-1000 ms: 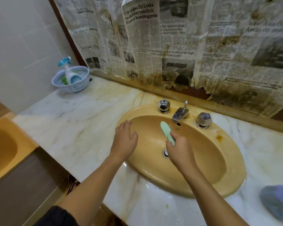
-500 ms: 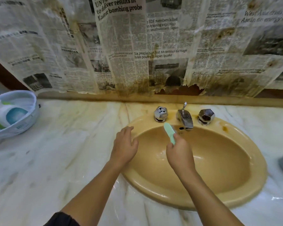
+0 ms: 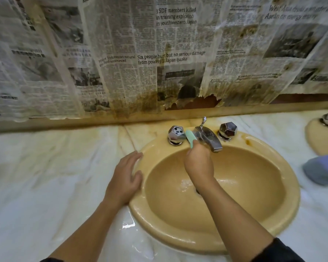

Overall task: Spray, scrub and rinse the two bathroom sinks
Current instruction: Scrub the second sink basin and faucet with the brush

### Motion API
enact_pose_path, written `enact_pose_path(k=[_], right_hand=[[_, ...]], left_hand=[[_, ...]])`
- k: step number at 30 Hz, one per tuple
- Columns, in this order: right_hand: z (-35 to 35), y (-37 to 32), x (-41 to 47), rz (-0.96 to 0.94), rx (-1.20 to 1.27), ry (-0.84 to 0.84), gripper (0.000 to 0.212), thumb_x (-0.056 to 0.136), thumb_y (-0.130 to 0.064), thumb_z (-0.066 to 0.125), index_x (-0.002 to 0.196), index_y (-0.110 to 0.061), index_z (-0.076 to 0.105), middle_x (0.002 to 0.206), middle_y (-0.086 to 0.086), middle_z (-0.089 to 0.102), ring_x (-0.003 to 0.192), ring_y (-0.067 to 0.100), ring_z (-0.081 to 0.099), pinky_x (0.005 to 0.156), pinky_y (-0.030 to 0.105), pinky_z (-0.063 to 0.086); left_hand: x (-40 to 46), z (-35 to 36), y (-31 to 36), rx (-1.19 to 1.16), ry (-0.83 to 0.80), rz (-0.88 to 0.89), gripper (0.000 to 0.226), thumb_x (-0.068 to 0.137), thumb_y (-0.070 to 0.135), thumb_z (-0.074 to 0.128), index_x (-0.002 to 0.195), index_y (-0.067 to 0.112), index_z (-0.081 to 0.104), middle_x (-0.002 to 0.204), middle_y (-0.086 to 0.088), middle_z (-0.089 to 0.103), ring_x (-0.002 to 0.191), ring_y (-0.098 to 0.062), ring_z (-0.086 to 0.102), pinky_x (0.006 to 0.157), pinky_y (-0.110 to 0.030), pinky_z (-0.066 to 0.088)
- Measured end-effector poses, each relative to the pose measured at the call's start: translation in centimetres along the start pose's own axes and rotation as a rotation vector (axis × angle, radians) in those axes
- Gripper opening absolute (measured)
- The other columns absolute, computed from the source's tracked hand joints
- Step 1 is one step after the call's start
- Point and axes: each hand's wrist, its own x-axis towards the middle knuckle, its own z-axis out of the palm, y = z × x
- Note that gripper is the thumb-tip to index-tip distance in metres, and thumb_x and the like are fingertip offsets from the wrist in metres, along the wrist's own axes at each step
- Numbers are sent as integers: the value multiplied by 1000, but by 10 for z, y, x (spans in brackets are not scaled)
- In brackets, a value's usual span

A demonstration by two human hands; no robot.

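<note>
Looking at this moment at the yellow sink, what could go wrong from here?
1. The right hand holds the green brush up by the faucet; splashes may further soak the stained newspaper behind.
2. The left hand rests on the sink rim beside the wet marble counter; it might slip.

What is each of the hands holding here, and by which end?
The right hand grips a pale green brush handle by its lower end, near the faucet. The left hand holds nothing; it rests on the sink rim.
</note>
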Motion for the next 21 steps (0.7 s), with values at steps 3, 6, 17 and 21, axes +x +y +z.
enact_pose_path(k=[3, 6, 17, 21], right_hand=[[7, -10, 21, -21, -61, 28, 33, 99, -7, 42, 130, -8, 54, 109, 15, 65, 98, 35, 62, 67, 34, 42], [11, -6, 19, -8, -45, 63, 31, 99, -11, 42, 126, -8, 57, 105, 17, 66, 93, 35, 63, 66, 34, 42], [12, -3, 32, 20, -63, 86, 23, 99, -12, 42, 107, -5, 63, 97, 17, 67, 90, 37, 63, 65, 32, 39], [8, 7, 19, -6, -73, 92, 21, 98, -11, 43, 100, -4, 62, 86, 13, 62, 77, 32, 54, 61, 32, 37]], left_hand=[[0, 2, -6, -9, 26, 27, 66, 82, 42, 42, 146, 23, 47, 144, 14, 40, 137, -2, 33, 115, -24, 24], [2, 3, -10, -4, 13, 59, 67, 82, 42, 43, 146, 23, 47, 147, 8, 43, 140, -9, 34, 117, -29, 24], [5, 5, -14, -32, -14, 78, 68, 83, 40, 44, 148, 21, 44, 152, 4, 41, 147, -14, 30, 125, -32, 11], [5, 5, -14, -36, 0, 88, 67, 82, 39, 44, 147, 19, 45, 150, 5, 44, 145, -14, 33, 124, -28, 11]])
